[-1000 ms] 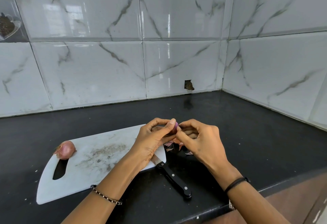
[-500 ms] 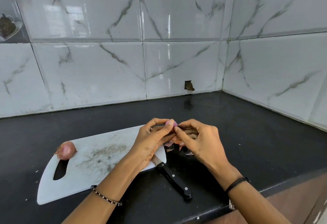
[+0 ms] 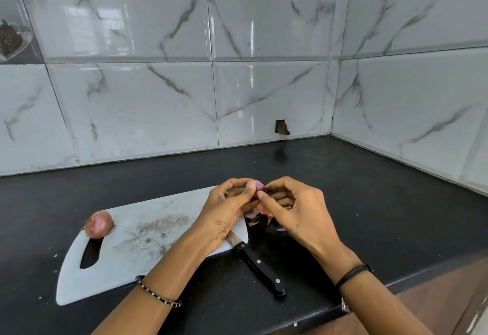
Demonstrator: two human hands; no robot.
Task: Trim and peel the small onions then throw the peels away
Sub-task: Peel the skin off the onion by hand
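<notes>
Nearest me, the black-handled steel knife lies with its blade on the white plastic cutting board, right under my left forearm; I judge a dropped wrist could knock it off the black stone surface. Loose pinkish peels beneath could scatter. My left hand pinches the small purple onion at its fingertips, while my right hand nips its skin from the right.

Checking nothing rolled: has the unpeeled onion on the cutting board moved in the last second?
No. The unpeeled onion lies just beyond the far end of the cutting board's handle slot, the same spot as in both earlier pictures.
</notes>
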